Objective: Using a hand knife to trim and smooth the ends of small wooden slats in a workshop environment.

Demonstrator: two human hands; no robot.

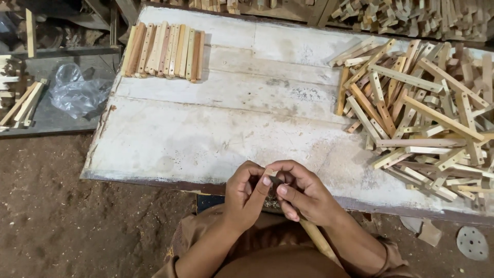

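Observation:
My left hand [246,193] and my right hand [303,193] meet at the near edge of a worn white board table [206,134]. Their fingers pinch a small dark piece [274,181] between them; what it is I cannot tell. A wooden stick [316,238] runs down from under my right hand toward my lap. A neat row of wooden strips [163,50] lies at the table's far left. A loose heap of notched wooden strips [422,110] covers the right side.
A crumpled clear plastic bag [77,92] lies on a grey slab to the left, beside a few strips [23,103]. More cut wood is piled at the back right [411,18]. A round sanding disc [472,243] rests on the dirt floor.

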